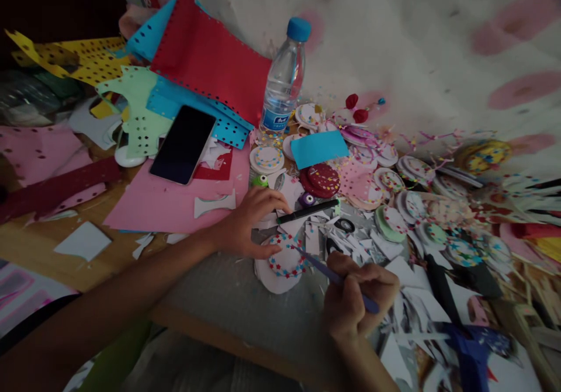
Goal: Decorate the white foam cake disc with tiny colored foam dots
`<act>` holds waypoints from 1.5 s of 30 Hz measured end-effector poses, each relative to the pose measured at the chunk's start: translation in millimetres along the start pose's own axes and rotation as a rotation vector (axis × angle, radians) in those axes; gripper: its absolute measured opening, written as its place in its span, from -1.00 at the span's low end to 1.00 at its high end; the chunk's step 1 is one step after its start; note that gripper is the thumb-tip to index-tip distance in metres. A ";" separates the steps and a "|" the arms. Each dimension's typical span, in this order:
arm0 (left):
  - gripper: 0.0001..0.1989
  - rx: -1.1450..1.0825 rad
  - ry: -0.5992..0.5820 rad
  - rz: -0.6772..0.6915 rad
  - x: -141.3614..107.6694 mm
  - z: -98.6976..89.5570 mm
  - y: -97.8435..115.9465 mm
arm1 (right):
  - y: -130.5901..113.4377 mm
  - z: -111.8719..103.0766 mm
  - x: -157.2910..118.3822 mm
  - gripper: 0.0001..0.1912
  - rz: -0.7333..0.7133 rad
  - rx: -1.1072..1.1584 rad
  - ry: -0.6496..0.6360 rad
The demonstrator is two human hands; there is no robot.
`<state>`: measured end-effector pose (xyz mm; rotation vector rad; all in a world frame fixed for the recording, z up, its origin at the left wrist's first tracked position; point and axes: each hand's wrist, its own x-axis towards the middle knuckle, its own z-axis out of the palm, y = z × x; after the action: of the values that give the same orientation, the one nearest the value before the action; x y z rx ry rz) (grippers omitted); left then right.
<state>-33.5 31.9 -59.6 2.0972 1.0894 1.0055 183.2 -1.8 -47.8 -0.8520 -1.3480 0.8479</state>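
A small white paper hat-like piece (287, 256), ringed with red and blue stars, lies on the grey work surface near the table's front edge. My left hand (252, 222) is open over its left side, fingers spread, with the thumb at the ring of stars. Closed around a slim purple pointed tool (326, 272), my right hand (362, 292) is to the right of the piece. The tool's tip reaches the upper right of the star ring; whether it touches I cannot tell. A black pen (308, 211) lies just beyond my left fingertips.
Behind stand a water bottle (284, 82) and a phone (183, 145) on coloured paper sheets. Several decorated paper discs crowd the back right, near a dark red one (322, 180). White paper scraps and blue-handled scissors (468, 351) lie at the right.
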 end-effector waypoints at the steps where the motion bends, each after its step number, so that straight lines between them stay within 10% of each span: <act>1: -0.46 0.001 0.000 -0.001 0.0 0.4 -0.4 | -0.3 0.9 0.0 -0.89 0.026 -0.008 0.015; 27: -0.48 0.101 0.014 -0.109 3.9 4.1 3.0 | 5.9 -4.2 30.1 -0.84 0.299 0.227 0.409; 45: -0.55 0.190 0.030 -0.094 3.7 5.1 2.8 | 13.4 -1.2 27.7 -0.87 0.334 0.152 0.391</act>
<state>-26.7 32.9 -59.1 2.1613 1.3314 0.9224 185.3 29.0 -47.2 -1.0759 -0.8017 0.9670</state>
